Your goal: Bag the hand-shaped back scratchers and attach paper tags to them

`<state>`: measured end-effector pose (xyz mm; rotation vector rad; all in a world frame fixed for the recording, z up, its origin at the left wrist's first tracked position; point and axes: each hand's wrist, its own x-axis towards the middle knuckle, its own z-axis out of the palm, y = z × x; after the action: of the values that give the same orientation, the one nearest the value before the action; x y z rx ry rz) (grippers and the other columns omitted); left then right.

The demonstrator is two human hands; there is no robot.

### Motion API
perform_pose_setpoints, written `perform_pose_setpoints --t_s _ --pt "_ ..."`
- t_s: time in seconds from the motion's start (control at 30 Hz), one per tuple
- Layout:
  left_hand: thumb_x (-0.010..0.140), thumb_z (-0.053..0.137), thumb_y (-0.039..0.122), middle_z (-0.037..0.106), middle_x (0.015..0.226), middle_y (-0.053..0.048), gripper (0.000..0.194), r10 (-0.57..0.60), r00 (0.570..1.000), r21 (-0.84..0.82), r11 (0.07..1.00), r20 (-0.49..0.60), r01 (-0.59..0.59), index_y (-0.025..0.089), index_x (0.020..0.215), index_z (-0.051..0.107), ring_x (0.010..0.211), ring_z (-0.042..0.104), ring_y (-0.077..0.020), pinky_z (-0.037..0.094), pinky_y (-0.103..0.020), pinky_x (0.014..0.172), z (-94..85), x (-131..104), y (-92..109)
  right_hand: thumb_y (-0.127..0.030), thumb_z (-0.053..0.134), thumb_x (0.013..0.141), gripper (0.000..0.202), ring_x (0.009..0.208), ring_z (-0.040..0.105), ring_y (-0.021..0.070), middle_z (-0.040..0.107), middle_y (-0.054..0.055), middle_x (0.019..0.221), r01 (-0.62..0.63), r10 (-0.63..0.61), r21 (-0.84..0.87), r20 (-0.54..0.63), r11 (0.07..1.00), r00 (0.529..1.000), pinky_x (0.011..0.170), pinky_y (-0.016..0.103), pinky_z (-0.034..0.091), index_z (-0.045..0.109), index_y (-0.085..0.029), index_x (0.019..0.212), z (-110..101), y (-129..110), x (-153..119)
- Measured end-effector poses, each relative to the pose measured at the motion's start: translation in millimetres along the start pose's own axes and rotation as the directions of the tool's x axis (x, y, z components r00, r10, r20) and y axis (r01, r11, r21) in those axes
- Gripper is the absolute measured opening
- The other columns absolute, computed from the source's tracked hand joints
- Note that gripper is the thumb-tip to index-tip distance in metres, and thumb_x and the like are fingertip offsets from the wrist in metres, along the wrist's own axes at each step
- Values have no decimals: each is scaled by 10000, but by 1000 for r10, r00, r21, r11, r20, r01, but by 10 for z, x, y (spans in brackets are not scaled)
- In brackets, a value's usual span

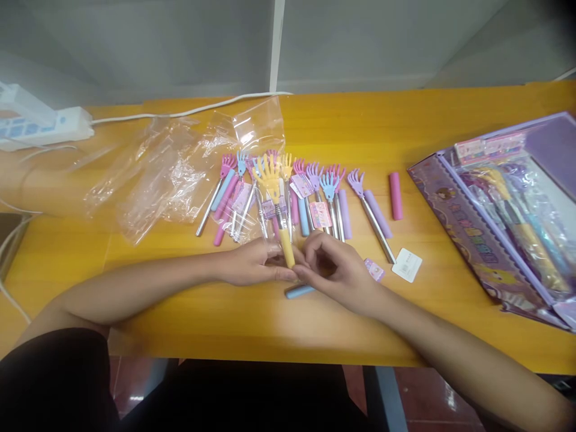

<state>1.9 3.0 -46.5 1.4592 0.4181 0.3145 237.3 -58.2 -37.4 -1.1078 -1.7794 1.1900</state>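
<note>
A yellow back scratcher with a hand-shaped head and a metal neck stands out from between my hands, apparently in a clear plastic bag. My left hand is wrapped around the lower end of its handle. Thumb and index finger of my right hand are pinched together by the handle's bottom end, at what looks like the bag's edge. Behind my hands lie several back scratchers in pink, blue, purple and yellow, with loose tube grips and small printed cards. A blue tube grip sits partly under my right hand.
Crumpled clear plastic bags spread over the left of the table. A purple display box with bagged scratchers stands at right. A pink tube and a white tag lie before it. A power strip and cable occupy the back left.
</note>
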Motion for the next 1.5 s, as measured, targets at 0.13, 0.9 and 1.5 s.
perform_pose_setpoints --t_s 0.13,0.9,1.5 --pt "1067 669 358 795 1159 -119 260 -43 998 -82 996 51 47 162 1226 736 1090 767 -213 610 -364 1002 -3 -7 -29 -269 737 1002 236 650 522 129 572 -25 812 -17 17 12 7 1000 1000 566 268 408 519 -252 912 -7 17 4" --pt "1117 524 542 842 1073 -163 441 -150 975 -169 969 164 177 130 1171 670 975 830 -200 658 -341 921 -6 -36 9 -164 638 1022 114 698 516 131 534 -2 898 -9 7 30 70 1000 998 617 274 439 566 -236 971 -67 31 25" --pt "1097 576 530 838 812 -97 449 -138 977 -30 989 161 145 144 1033 796 689 819 -158 659 -217 657 31 -53 36 -258 517 1126 338 620 459 124 461 -35 700 191 -172 -34 295 981 940 600 269 360 487 -228 791 -131 -79 23"
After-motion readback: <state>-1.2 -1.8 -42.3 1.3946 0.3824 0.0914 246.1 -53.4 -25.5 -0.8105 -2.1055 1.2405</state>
